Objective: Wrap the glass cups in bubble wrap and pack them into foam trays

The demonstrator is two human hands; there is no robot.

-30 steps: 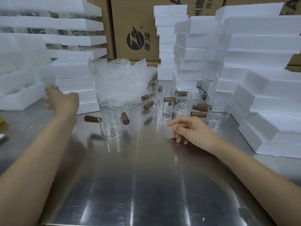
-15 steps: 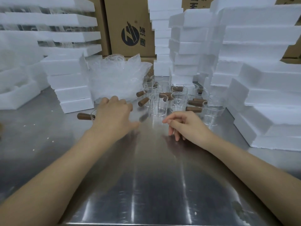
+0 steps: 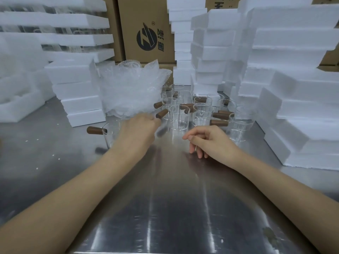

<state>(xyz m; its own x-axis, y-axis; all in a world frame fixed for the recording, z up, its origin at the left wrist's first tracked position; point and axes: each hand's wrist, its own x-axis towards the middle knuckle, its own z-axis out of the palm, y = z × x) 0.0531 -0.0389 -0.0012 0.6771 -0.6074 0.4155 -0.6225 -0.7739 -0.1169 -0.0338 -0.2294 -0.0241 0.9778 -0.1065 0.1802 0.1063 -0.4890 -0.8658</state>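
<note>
While left hand [image 3: 136, 129] covers it, cup [image 3: 110, 134] sits under fingers.

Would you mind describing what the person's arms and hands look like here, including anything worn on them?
Both forearms are bare to the frame edge, with no sleeves visible. The left hand and right hand wear no gloves, and no rings, watch or bracelets show. The fingernails that show on the right hand look short and unpainted.
</note>
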